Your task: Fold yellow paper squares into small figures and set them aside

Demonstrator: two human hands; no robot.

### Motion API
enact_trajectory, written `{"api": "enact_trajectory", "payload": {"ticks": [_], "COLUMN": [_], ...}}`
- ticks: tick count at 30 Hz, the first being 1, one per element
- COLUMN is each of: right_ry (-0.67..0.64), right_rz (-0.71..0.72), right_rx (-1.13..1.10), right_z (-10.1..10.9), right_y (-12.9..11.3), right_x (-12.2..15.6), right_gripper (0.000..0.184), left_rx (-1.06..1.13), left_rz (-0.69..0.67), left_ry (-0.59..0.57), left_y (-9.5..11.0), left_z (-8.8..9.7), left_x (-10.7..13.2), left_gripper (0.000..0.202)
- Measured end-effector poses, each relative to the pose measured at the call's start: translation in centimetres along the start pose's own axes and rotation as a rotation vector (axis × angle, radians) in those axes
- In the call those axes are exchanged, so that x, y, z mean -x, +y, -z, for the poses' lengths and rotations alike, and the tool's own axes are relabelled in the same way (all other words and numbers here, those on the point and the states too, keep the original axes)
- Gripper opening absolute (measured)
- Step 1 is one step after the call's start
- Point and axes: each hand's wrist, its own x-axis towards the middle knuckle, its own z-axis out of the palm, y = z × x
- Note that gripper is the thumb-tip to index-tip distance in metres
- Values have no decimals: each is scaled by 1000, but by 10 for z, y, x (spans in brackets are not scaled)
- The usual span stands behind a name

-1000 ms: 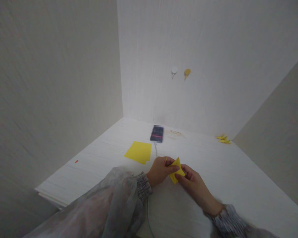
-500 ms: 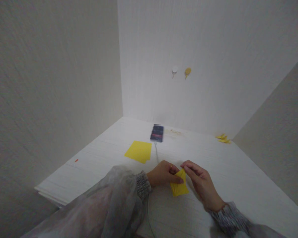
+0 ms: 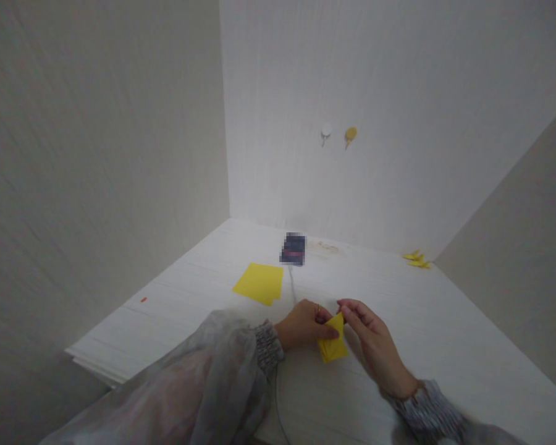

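Note:
A small folded piece of yellow paper is held between both hands, just above the white table. My left hand pinches its left side, thumb on top, with a ring on one finger. At the paper's upper corner, the thumb and fingertips of my right hand are closed on the tip. Fold lines and layered edges show on the lower part of the paper. Flat yellow sheets lie stacked slightly askew on the table, beyond my left hand.
A dark, pixelated phone-like object with a cable stands near the back wall. Several folded yellow paper pieces lie in the far right corner. Two hooks, one white and one gold, are on the wall. A small orange bit lies at left.
The folded paper has tilted and turned slightly, its lower edge shifting up and left. Both hands keep their hold and have barely moved.

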Motion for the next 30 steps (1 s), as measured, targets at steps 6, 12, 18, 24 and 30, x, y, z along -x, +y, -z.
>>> {"api": "enact_trajectory", "payload": {"ticks": [6,12,18,24,30], "right_ry": [-83,-141,-67,-31,-173], "right_rz": [36,-57,-99,-108,-114], "right_rx": [79,-25,-61,-152,-109], "right_z": [-1,0,3,1,0], "right_y": [8,6,10,7,0], "right_x": [-1,-2,-4,-3,0], "right_gripper": [26,21,18,21,21], "left_rx": [92,193,141,86,79], "left_rz": [-118,-138,-146,-142,-124], "left_ry": [190,241,203,239,192], "left_y": [-1,1,4,4,3], "left_z": [0,0,-1,1,2], "left_x": [-5,-7,-3,-2,-2], "left_gripper": [31,32,43,51,52]}}
